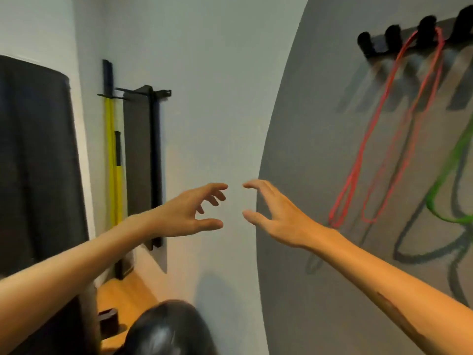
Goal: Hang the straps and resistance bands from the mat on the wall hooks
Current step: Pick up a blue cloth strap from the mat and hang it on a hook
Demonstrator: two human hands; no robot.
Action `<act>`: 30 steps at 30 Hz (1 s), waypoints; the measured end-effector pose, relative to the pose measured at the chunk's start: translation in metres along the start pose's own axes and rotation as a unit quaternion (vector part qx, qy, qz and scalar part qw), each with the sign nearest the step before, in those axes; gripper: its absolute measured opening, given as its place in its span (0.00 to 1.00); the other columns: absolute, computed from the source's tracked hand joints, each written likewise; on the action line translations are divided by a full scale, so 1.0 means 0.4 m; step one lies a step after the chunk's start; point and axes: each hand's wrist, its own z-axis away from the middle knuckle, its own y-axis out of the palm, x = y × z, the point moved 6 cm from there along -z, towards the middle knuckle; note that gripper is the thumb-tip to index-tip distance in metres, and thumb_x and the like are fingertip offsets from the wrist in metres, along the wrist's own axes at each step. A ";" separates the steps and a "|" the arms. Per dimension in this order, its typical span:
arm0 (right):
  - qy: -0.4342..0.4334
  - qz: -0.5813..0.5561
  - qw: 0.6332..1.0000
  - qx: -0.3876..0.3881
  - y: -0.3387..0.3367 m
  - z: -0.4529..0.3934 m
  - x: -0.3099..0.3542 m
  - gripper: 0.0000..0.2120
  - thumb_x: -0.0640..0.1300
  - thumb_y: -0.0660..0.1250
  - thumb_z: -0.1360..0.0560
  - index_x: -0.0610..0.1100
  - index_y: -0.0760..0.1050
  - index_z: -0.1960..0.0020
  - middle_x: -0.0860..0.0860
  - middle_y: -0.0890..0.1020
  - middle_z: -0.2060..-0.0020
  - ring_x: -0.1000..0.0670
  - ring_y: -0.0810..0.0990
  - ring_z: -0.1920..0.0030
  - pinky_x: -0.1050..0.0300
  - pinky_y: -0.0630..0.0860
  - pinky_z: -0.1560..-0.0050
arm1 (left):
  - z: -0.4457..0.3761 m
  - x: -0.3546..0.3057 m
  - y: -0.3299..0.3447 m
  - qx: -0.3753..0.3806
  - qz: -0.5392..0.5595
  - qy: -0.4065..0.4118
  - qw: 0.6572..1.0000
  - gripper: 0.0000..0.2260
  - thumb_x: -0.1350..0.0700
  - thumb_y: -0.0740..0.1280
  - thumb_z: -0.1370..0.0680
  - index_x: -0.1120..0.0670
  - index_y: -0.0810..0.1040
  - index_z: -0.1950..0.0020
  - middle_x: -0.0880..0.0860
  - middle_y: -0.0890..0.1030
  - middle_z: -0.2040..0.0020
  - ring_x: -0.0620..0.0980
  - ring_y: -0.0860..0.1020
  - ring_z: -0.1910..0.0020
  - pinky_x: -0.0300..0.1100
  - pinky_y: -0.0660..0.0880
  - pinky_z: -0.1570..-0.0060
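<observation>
Red band (389, 129) and green band (450, 185) hang from wall hooks (394, 34); left hand (189, 213) and right hand (276, 213) empty, fingers spread; mat unseen; next loop should seat fully over a free hook

Bare forearms, no sleeves, dark hair (163, 329)

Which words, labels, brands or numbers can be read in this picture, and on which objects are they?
None. No readable text shows on the red band, the green band, the hook rail, the yellow bars or the dark panels.
</observation>
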 end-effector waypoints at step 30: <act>-0.433 -0.356 0.690 0.457 1.042 0.296 1.371 0.34 0.53 0.67 0.24 0.49 0.57 0.24 0.51 0.69 0.29 0.59 0.66 0.29 0.59 0.66 0.32 | 1.852 -0.406 -0.256 -0.282 -0.135 -0.621 0.719 0.30 0.45 0.67 0.25 0.51 0.64 0.26 0.45 0.75 0.36 0.46 0.75 0.37 0.40 0.74 0.43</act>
